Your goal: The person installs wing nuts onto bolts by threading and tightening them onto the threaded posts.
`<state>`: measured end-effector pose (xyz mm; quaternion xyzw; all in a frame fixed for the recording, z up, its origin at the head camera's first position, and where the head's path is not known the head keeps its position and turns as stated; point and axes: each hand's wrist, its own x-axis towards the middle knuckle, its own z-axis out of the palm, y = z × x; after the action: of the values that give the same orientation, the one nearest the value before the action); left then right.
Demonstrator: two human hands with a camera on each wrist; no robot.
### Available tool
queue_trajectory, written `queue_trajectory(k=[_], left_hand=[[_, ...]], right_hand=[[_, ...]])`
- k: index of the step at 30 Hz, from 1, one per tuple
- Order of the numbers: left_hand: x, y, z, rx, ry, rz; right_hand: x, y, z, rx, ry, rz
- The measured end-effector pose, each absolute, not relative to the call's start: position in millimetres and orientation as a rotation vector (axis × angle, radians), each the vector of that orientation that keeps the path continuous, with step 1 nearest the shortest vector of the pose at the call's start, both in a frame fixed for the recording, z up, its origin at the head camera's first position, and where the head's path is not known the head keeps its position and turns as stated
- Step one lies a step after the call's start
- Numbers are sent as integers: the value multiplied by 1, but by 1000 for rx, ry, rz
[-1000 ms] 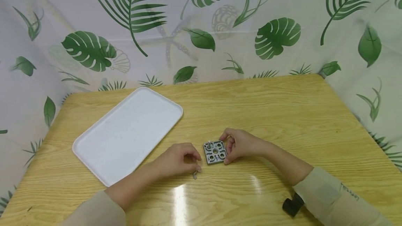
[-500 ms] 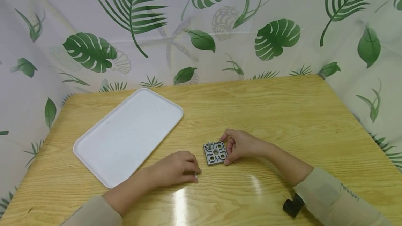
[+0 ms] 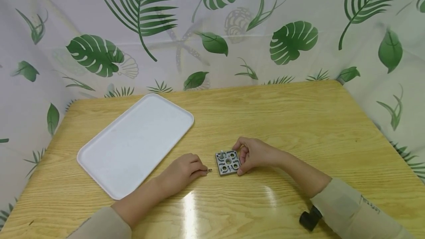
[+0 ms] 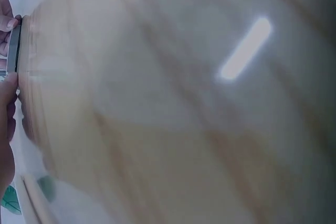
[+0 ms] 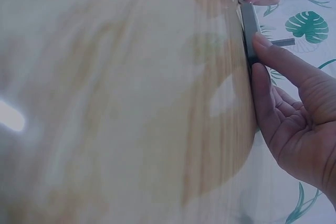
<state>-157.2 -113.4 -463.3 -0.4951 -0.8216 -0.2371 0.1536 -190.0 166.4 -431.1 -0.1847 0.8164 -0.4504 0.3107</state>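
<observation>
My left hand (image 3: 182, 172) pinches a small metal bolt (image 3: 209, 170) between thumb and fingertips, just left of the square metal plate (image 3: 230, 167). The bolt's end sticks out toward the plate; the rest is hidden by the fingers. The plate lies flat on the table, with several round holes and curved slots. Another bolt (image 3: 222, 154) stands upright at its far left hole, its threaded shank rising above the plate in the right wrist view. With thumb and fingers, my right hand (image 3: 258, 155) grips the plate's right edge. In the left wrist view the plate (image 4: 14, 48) is edge-on.
A white rectangular tray (image 3: 132, 146) lies slantwise on the left of the wooden table (image 3: 282, 113), under part of the left forearm. Near the right sleeve is a black object (image 3: 309, 220). A leaf-print cloth (image 3: 245, 47) hangs behind the table.
My left hand dipped toward the near side, then came back up beside the plate. The bolt turned from hanging down to pointing at the plate. My right hand and the plate stay nearly still.
</observation>
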Motion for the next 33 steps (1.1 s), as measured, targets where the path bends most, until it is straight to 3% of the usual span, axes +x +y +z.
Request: queue_trajectory(k=[15,33], left_hand=[[-166,-89,-447,-751,-2707,-1289],[-178,-63,-408,-932,-2899,-1086]], right_hand=[[-190,167,-434,-486,2156,-1192],[-193,168,-436,-515,2156,-1181]])
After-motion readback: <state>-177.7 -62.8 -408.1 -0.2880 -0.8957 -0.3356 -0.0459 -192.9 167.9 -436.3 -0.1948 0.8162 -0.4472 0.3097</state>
